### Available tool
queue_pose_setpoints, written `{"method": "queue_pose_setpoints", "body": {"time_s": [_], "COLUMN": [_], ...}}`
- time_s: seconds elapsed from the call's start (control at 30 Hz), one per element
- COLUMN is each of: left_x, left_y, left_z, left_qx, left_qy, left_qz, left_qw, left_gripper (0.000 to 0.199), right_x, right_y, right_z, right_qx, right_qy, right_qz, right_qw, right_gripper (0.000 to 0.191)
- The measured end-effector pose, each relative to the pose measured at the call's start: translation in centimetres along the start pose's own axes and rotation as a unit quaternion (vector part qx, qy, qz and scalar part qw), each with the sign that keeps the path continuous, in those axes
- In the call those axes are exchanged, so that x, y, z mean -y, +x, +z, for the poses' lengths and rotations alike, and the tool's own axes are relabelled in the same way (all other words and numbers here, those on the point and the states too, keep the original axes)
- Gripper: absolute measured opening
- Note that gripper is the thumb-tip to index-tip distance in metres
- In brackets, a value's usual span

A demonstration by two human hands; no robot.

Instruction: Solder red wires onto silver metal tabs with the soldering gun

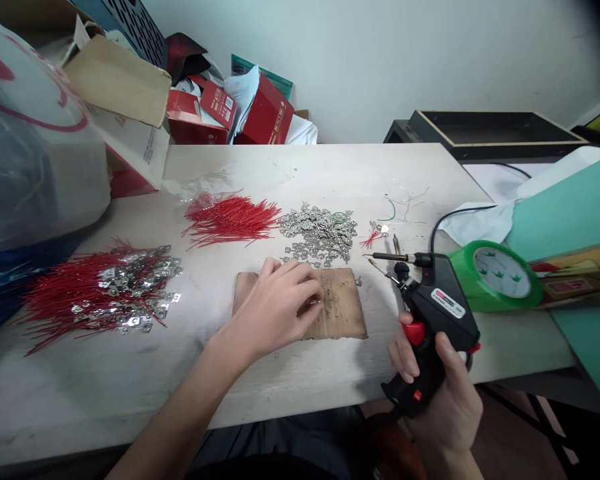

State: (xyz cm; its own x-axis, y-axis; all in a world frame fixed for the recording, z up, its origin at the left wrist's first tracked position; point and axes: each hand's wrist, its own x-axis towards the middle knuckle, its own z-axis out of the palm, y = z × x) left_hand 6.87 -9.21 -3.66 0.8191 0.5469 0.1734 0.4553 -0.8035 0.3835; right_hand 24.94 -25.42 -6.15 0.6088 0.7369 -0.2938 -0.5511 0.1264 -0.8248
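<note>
My left hand rests curled on a worn brown cardboard pad, its fingertips among small dark specks on the pad. Whether those fingers pinch anything is hidden. My right hand grips a black soldering gun with a red trigger, its metal tip pointing up and left over the table. A heap of silver metal terminals lies just beyond the pad. Next to it is a bundle of red wires. Further left, more red wires with terminals attached form a loose pile.
A green tape roll and a teal board stand at the right table edge. A large plastic bag bulges in at the left. Red boxes and cardboard lie behind the table, with a black tray at the back right.
</note>
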Motion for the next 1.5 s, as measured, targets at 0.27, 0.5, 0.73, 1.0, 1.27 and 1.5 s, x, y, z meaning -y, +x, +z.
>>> {"method": "queue_pose_setpoints", "body": {"time_s": [0.27, 0.5, 0.73, 1.0, 1.27, 1.5], "left_x": [0.2, 0.1, -0.1, 0.0, -0.1, 0.8], "left_y": [0.1, 0.1, 0.2, 0.3, 0.1, -0.9], "left_z": [0.1, 0.1, 0.2, 0.6, 0.3, -1.7], "left_qx": [-0.014, -0.039, -0.036, -0.031, -0.028, -0.063], "left_qy": [-0.004, -0.012, -0.008, -0.002, -0.025, 0.021], "left_qz": [-0.004, 0.005, 0.011, 0.008, 0.001, -0.024], "left_qw": [1.0, 0.999, 0.999, 0.999, 0.999, 0.997], "left_gripper": [0.013, 0.012, 0.01, 0.01, 0.009, 0.01], "right_x": [0.1, 0.2, 0.2, 0.0, 0.3, 0.2], "right_y": [0.0, 0.0, 0.0, 0.1, -0.4, -0.4], "right_z": [0.2, 0.3, 0.2, -0.1, 0.0, 0.4], "right_qx": [-0.001, 0.008, 0.007, -0.001, 0.017, 0.014], "right_qy": [-0.005, -0.014, -0.016, 0.007, 0.02, 0.025], "right_qz": [-0.003, -0.002, -0.004, 0.022, 0.031, 0.003], "right_qw": [1.0, 1.0, 1.0, 1.0, 0.999, 1.0], "right_gripper": [0.028, 0.029, 0.028, 0.033, 0.028, 0.023]}}
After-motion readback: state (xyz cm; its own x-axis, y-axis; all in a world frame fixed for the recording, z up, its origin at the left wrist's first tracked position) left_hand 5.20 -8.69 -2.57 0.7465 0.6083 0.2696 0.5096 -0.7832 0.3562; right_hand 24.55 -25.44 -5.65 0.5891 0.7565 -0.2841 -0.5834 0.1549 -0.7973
